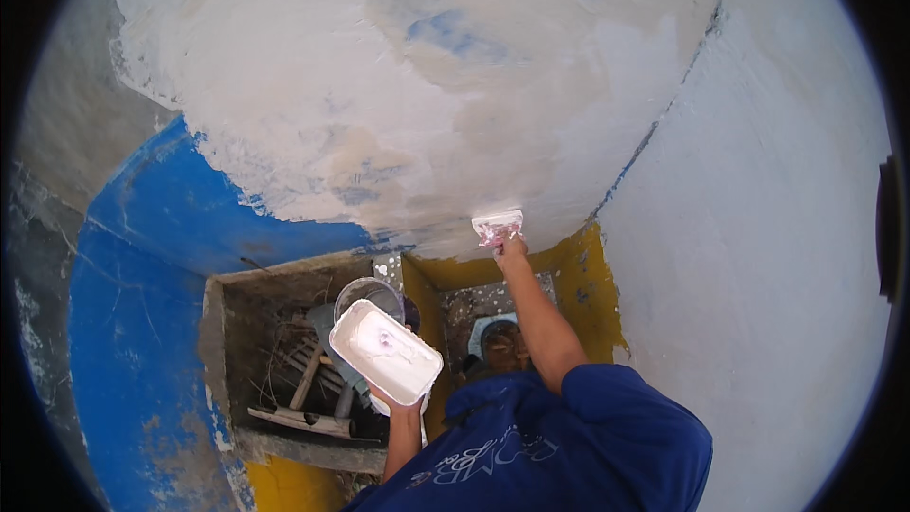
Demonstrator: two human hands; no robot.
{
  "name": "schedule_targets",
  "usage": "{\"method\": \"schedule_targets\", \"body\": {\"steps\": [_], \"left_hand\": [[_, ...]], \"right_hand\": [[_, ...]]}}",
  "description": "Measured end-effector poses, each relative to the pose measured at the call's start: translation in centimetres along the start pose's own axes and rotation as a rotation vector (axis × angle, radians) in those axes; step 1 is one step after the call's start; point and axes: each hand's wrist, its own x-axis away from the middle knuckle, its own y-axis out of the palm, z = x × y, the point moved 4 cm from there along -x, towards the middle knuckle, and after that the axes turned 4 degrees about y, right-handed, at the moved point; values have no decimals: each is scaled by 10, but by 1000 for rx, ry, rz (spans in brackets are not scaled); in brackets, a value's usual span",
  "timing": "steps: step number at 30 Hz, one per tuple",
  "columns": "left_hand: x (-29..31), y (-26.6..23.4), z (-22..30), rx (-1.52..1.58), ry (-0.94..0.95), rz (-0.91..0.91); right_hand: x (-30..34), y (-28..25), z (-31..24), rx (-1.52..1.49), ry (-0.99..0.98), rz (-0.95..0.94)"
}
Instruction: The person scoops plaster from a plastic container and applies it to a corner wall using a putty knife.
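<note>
My right hand (513, 250) grips a putty knife (497, 225) at the lower part of the wall in front of me. White paste coats its wide blade, which lies at the wall surface. My left hand (398, 408) supports a white rectangular tub (411, 382) from below, at the lower middle of the view. Inside the tub sits whitish putty (383, 339) with a pinkish patch. The wall (284, 85) bears uneven white and greyish putty, with a bluish patch showing through. Most of my left fingers are hidden under the tub.
Blue paint (142, 294) covers the lower left wall. Beneath the tub, a concrete trough (216, 322) holds wooden pieces (308, 374) and debris. A round bucket (368, 290) stands just behind the tub. Yellow paint (590, 289) borders a low recess. A pale wall (749, 256) rises on the right.
</note>
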Motion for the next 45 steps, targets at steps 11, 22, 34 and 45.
{"method": "schedule_targets", "body": {"steps": [11,22,34,45], "left_hand": [[-7,-4,-1,-15,40,-61],[-7,-12,-5,-22,78,-31],[-12,-3,-14,-13,62,-43],[-14,3,-27,-34,71,-15]], "right_hand": [[97,46,-53,14,-205,-71],[217,41,-143,-131,-438,-349],[192,50,-194,-102,-565,-316],[140,-34,-174,513,-796,207]]}}
